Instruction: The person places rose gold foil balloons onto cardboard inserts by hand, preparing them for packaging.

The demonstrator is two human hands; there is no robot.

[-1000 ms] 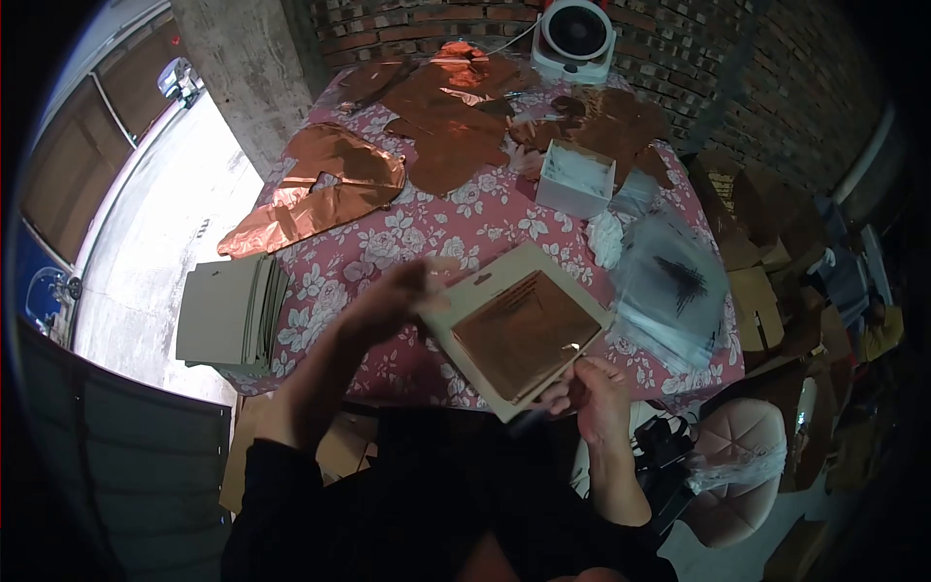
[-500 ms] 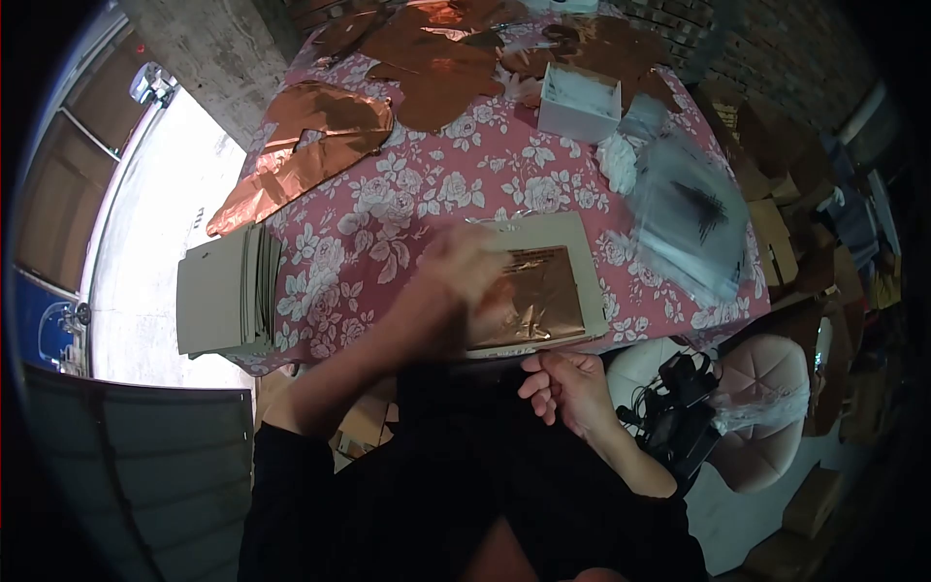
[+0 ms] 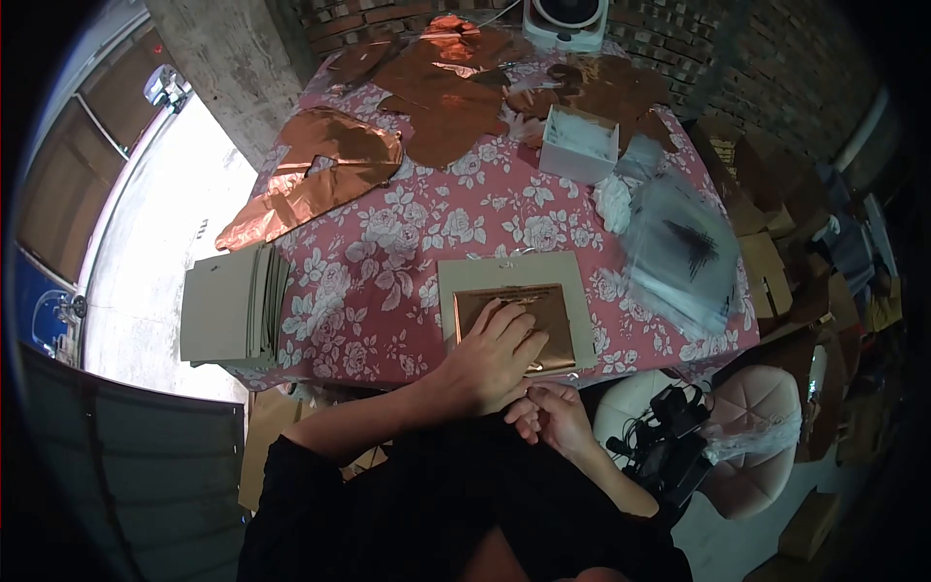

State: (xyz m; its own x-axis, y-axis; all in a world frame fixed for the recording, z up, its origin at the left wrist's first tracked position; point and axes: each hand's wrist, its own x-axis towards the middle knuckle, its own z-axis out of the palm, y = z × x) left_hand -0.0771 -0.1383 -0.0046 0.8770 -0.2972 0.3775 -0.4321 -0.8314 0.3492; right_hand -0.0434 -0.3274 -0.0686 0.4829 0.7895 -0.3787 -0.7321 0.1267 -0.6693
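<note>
A beige card [image 3: 512, 274] lies flat on the floral tablecloth [image 3: 388, 262] near the table's front edge. A square of copper foil [image 3: 538, 303] sits on the card. My left hand [image 3: 493, 357] lies flat on the foil with the fingers spread, pressing it down. My right hand [image 3: 548, 415] hangs just below the table edge, fingers curled; whether something small is pinched in them is too small to tell.
A stack of beige cards [image 3: 231, 306] rests at the table's left edge. Crumpled copper foil sheets [image 3: 330, 175] cover the far side. A white box [image 3: 579, 144], clear plastic bags [image 3: 684, 252] and a small fan [image 3: 565, 19] stand further off. Cardboard boxes and a pink chair [image 3: 766, 427] stand to the right.
The card with foil went from being held up in both hands to lying flat on the table. My left hand now presses the foil; my right hand dropped below the table edge.
</note>
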